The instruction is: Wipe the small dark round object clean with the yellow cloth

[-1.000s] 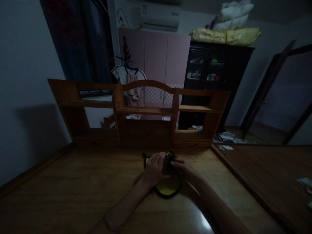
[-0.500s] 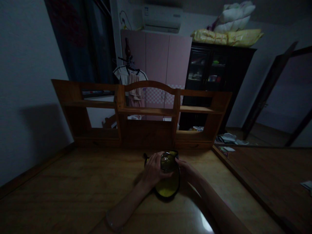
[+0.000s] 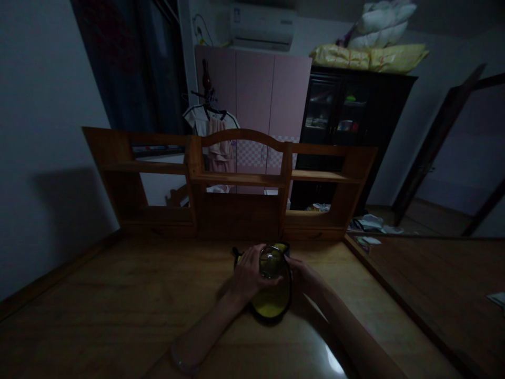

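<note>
A small round glass jar (image 3: 271,261) is held upright between both of my hands, over a yellow cloth or bag with a black edge (image 3: 272,302) that lies on the wooden desk (image 3: 118,310). My left hand (image 3: 248,273) wraps the jar's left side, fingers curled round it. On the jar's right side my right hand (image 3: 303,275) grips it too, partly in shadow. The room is dim, so the jar's contents cannot be made out.
A low wooden shelf unit (image 3: 232,181) stands along the desk's far edge. Behind it are a pink wardrobe (image 3: 260,105), hanging clothes (image 3: 215,134) and a dark glass cabinet (image 3: 343,116) with bedding on top. A wall runs along the left.
The jar has turned upright between my hands, its round top now facing the camera. Both hands stay on it in about the same place.
</note>
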Demonstrator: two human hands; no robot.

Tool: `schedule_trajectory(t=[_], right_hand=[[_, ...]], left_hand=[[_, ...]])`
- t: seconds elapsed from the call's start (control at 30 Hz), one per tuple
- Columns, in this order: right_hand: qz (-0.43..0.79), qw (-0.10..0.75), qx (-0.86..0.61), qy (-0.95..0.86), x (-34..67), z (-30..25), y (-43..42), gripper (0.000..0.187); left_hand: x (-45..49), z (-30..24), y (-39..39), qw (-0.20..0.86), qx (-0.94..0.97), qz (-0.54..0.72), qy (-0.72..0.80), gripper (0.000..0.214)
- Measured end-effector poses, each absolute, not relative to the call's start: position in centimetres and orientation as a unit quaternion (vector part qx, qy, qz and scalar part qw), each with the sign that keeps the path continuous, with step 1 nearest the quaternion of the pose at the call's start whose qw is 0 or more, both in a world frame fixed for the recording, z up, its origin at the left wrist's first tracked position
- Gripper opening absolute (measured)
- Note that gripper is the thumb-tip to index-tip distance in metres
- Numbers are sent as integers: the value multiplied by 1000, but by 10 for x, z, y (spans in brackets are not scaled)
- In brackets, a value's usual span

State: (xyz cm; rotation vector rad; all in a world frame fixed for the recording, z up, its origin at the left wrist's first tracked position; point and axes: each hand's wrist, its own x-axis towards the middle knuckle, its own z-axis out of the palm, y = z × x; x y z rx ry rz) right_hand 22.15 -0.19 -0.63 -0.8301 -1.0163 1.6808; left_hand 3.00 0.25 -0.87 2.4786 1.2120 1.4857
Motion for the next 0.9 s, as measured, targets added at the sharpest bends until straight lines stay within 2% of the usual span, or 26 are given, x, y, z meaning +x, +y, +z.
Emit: schedule_trajectory(t=[0.2, 0.5, 0.73, 0.9], right_hand=[[660, 518, -341, -424, 223, 2, -5, 26], [658, 465, -304, -508, 219, 14, -20, 48], [622, 465, -329, -538, 220, 16, -21, 42], [613, 476, -353, -523, 222, 11, -16, 37]], left_hand=[[30, -9, 4, -11, 803, 468, 369, 82], [26, -16, 9, -30, 825, 444, 347, 88], [26, -10, 5, -41, 851, 405, 332, 92], [27, -9, 4, -44, 842, 428, 324, 83]])
